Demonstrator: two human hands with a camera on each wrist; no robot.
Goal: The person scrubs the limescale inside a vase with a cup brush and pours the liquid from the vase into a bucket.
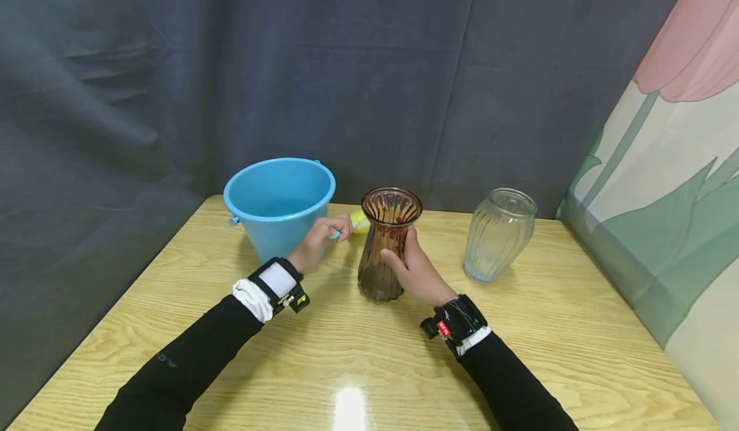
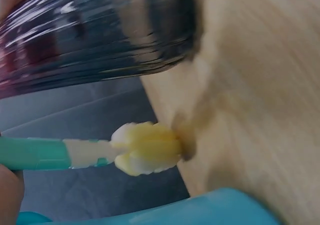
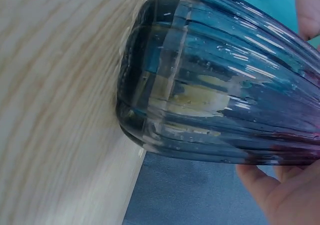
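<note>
While my right hand [image 1: 417, 270] wraps the waist of the brown ribbed vase [image 1: 385, 245], keeping it upright and steady on the wooden table [image 1: 358, 360], my left hand [image 1: 319, 242] pinches the teal handle of a yellow-headed brush [image 2: 145, 148], its head held between the blue bucket [image 1: 279, 203] and the vase. A clear vase [image 1: 499, 233] stands apart, to the right.

A clear ribbed glass vase [image 1: 499, 234] stands upright at the far right of the wooden table [image 1: 358, 360], with a dark grey curtain [image 1: 288, 65] hanging behind and a tulip-painted panel [image 1: 664, 181] along the right side.
</note>
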